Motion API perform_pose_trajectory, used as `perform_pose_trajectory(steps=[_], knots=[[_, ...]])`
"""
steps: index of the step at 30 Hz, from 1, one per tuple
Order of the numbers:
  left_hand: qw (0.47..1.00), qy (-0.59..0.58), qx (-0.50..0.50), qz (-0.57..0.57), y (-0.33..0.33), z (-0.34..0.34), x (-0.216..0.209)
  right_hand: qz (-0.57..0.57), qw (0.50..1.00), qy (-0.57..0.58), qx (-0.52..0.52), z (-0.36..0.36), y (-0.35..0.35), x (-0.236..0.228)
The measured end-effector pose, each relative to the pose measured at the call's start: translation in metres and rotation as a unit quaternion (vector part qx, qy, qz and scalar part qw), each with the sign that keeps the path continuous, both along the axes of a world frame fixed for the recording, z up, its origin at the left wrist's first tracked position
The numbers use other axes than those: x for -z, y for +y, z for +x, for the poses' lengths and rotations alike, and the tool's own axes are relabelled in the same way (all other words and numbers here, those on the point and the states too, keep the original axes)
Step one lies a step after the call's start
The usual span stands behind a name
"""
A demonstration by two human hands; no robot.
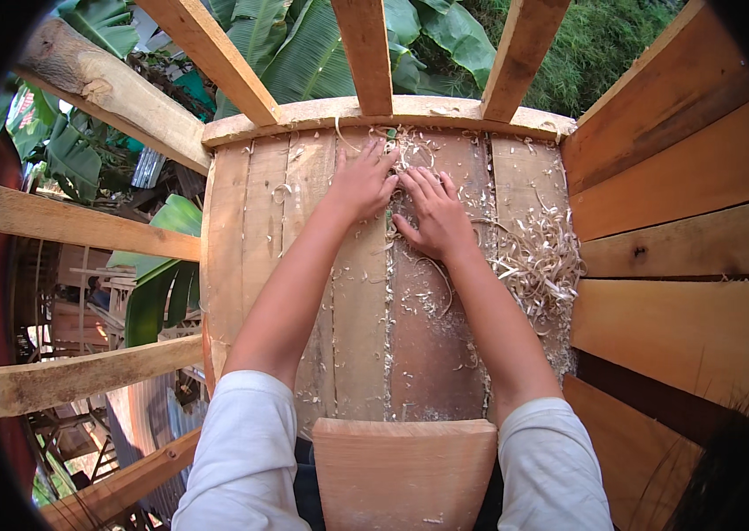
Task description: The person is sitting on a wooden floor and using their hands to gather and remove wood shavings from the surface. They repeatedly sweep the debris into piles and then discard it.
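My left hand (363,184) lies palm down near the far edge of the plank surface (305,292), its fingers stretched out over loose wood shavings (417,147). Close beside it, my right hand (437,218) also rests on the planks, fingers extended forward and thumb apart. Neither hand appears to grip anything. A small green bit (391,133) shows just past the left fingertips. To the right of my right forearm sits a larger heap of curled shavings (541,265). Nearest me, between my forearms, stands a smooth pale board (405,473).
A raised wooden rail (321,113) borders the far edge, with upright slats (364,53) above it. Horizontal boards (675,327) form a wall on the right. Spaced wooden bars (82,219) and a thick round post (104,84) stand at left. Large green leaves (312,53) hang beyond.
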State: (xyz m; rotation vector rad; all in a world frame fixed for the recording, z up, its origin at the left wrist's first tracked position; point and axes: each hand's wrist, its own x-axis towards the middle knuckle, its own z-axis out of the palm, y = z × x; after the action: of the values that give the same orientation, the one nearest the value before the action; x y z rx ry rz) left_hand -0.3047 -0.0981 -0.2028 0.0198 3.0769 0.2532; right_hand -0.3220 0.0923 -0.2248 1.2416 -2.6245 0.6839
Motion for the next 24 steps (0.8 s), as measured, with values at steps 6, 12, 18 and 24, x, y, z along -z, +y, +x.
perform_pose_trajectory(steps=[6, 12, 18, 24], knots=[[0.987, 0.125, -0.02, 0.101, -0.007, -0.012, -0.013, -0.008, 1.0, -0.005, 0.005, 0.0, 0.002, -0.002], [0.98, 0.189, 0.031, -0.051, -0.004, -0.019, 0.012, -0.021, 1.0, -0.004, 0.001, 0.001, 0.0, -0.002], [0.971, 0.236, 0.028, 0.023, 0.004, -0.014, -0.023, -0.017, 1.0, -0.009, 0.005, 0.001, 0.003, -0.002], [0.981, 0.171, -0.088, 0.039, 0.0, 0.046, 0.004, -0.012, 1.0, -0.003, 0.028, 0.0, 0.005, -0.001]])
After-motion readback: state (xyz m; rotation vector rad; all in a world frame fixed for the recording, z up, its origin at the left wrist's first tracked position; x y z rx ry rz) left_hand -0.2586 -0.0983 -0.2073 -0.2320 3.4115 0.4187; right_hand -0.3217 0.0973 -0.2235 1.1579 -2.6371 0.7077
